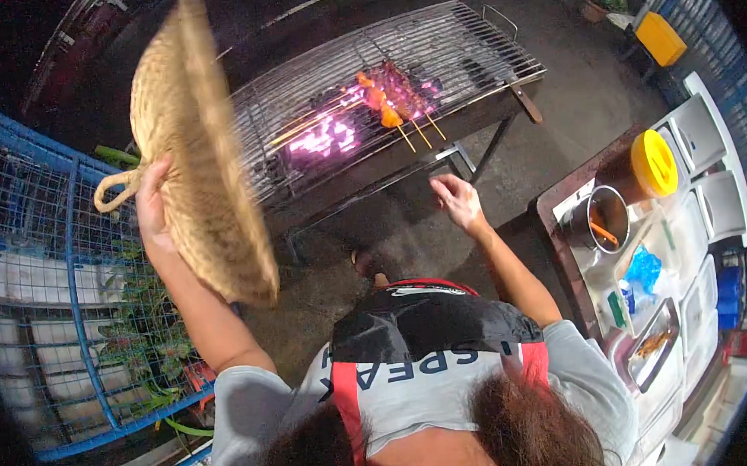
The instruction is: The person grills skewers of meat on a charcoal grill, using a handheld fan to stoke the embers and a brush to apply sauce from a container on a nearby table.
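Note:
My left hand (pixel 154 206) grips a woven hand fan (pixel 196 161) near its looped handle. The fan is raised on edge at the left end of the charcoal grill (pixel 457 39), and its outer rim is blurred. In front of the grill, my right hand (pixel 459 201) hangs in the air with fingers curled and nothing visible in it. Skewers of meat (pixel 390 95) lie across the grate over the coals, their bare stick ends poking out past the near edge. Left of them, glowing coals (pixel 324 136) show through the bars.
A brown-handled utensil (pixel 525 102) rests at the grill's right corner. On the table (pixel 547 211) at right stand a metal pot (pixel 600 220), a yellow-lidded container (pixel 654 161) and a metal tray (pixel 654 346). Blue wire fencing (pixel 73 254) runs along the left.

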The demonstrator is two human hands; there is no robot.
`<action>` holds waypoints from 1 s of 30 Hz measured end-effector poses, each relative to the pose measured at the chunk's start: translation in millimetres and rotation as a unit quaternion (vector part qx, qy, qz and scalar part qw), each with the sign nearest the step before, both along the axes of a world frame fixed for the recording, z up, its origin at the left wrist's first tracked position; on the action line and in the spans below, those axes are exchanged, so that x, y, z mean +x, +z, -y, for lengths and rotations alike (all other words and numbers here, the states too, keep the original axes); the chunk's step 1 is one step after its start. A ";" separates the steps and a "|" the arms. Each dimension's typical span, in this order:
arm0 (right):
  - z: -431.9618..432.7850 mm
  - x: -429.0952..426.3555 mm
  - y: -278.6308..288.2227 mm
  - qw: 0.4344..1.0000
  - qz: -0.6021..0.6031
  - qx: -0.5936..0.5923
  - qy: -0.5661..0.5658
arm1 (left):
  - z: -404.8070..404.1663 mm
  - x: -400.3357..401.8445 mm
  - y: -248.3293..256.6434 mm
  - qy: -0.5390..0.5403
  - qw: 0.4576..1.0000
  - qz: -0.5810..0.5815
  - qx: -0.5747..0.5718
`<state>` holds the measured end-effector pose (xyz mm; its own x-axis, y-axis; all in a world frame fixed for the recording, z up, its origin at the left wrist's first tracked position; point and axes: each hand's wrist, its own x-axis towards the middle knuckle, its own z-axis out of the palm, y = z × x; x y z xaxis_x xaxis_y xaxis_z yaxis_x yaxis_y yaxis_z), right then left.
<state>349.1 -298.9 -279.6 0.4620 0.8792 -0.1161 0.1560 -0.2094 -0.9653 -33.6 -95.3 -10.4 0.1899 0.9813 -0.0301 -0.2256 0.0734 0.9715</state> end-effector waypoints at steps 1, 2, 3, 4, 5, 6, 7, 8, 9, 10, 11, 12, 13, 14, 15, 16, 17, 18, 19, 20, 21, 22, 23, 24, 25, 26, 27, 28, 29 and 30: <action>-7.5 -0.4 2.7 1.000 0.021 -0.001 0.010 | -23.3 -20.7 -16.4 0.072 0.987 -0.132 0.052; -11.5 0.6 2.6 0.999 0.043 -0.006 0.009 | -22.1 -3.4 -11.5 0.136 0.932 -0.310 0.131; -12.4 -1.1 8.8 0.999 0.044 -0.010 0.007 | -11.1 19.2 -3.8 0.196 0.833 -0.475 0.205; -15.3 -2.5 22.4 1.000 -0.002 -0.008 -0.010 | -3.4 33.9 0.4 0.193 0.859 -0.412 0.233; -19.0 -2.7 30.0 0.998 -0.047 -0.007 -0.028 | -3.9 28.8 1.1 0.194 0.859 -0.411 0.234; -21.4 -2.7 32.4 0.992 -0.122 0.012 -0.026 | 0.1 21.2 1.7 0.085 0.979 -0.157 0.099; -24.5 -3.0 35.8 0.992 -0.123 0.012 -0.026 | 3.1 18.1 3.4 -0.032 0.992 0.115 -0.048; -28.5 -3.8 39.8 0.975 -0.218 0.016 -0.050 | 4.9 21.3 3.7 -0.050 0.987 0.144 -0.060; -34.6 -5.6 47.6 0.949 -0.307 0.022 -0.071 | 1.4 21.8 0.2 -0.048 0.986 0.146 -0.059; -39.9 -5.0 44.6 0.948 -0.312 0.016 -0.067 | -7.1 23.5 -6.5 0.035 0.997 -0.019 0.060; -43.1 -6.3 42.2 0.948 -0.311 0.015 -0.065 | -14.4 24.4 -12.8 0.116 0.961 -0.183 0.174; -46.9 -6.8 43.0 0.945 -0.317 0.011 -0.079 | -19.4 28.4 -14.3 0.166 0.930 -0.273 0.181; -50.8 -6.7 43.6 0.942 -0.322 0.007 -0.093 | -19.1 26.4 -12.3 0.167 0.930 -0.272 0.182; -55.1 -4.9 42.1 0.942 -0.322 0.009 -0.093 | -15.8 23.2 -8.0 0.111 0.968 -0.169 0.151; -56.8 -3.9 38.1 0.946 -0.308 0.014 -0.097 | -11.7 20.9 -5.8 0.051 0.990 -0.067 0.114; -58.2 -2.1 34.6 0.950 -0.294 0.019 -0.101 | -8.2 19.6 -3.3 0.051 0.990 -0.068 0.112; -59.8 0.3 31.3 0.950 -0.295 0.017 -0.102 | -4.6 19.1 0.0 0.019 0.998 -0.003 0.058; -62.7 2.0 31.2 0.949 -0.297 0.031 -0.104 | -1.4 18.4 3.8 -0.011 0.998 0.062 0.005; -65.0 3.9 31.3 0.947 -0.300 0.044 -0.106 | -0.2 19.0 5.2 -0.042 0.990 0.128 -0.048; -67.1 5.8 28.3 0.944 -0.307 0.052 -0.110 | -2.1 22.5 3.3 0.015 0.994 0.098 -0.038; -69.6 8.3 26.2 0.944 -0.308 0.053 -0.110 | -5.1 19.7 0.2 0.014 0.994 0.097 -0.038; -72.3 11.0 24.0 0.940 -0.313 0.062 -0.119 | -8.8 14.0 -3.6 0.045 0.998 0.051 -0.017; -74.5 13.6 21.7 0.937 -0.318 0.072 -0.128 | -10.0 10.9 -5.2 0.075 0.997 0.005 0.004; -75.2 14.8 24.6 0.937 -0.318 0.070 -0.129 | -6.6 10.7 -7.7 0.068 0.997 0.008 0.041; -75.4 16.5 28.7 0.926 -0.339 0.085 -0.143 | -4.3 9.8 -8.5 0.068 0.997 0.008 0.039; -75.9 17.8 30.8 0.914 -0.361 0.100 -0.157 | -2.5 8.6 -8.5 0.084 0.996 0.023 0.013; -75.7 19.4 29.6 0.913 -0.361 0.100 -0.159 | -1.0 6.9 -7.5 0.099 0.994 0.038 -0.012; -75.1 22.0 27.8 0.899 -0.392 0.106 -0.163 | -3.0 1.7 -7.9 0.095 0.994 0.035 -0.025; -74.8 23.8 25.6 0.884 -0.423 0.112 -0.167 | -2.0 0.7 -8.1 0.095 0.995 0.034 -0.026; -75.0 22.4 24.3 0.876 -0.439 0.119 -0.159 | -1.3 -0.6 -8.4 0.109 0.994 0.016 -0.014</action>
<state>371.5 -223.9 -255.3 0.5122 0.7696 -0.3812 -0.6988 0.1154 -0.7060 -34.2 -94.0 -18.8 -0.0249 0.9982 -0.0548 -0.2693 0.0461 0.9619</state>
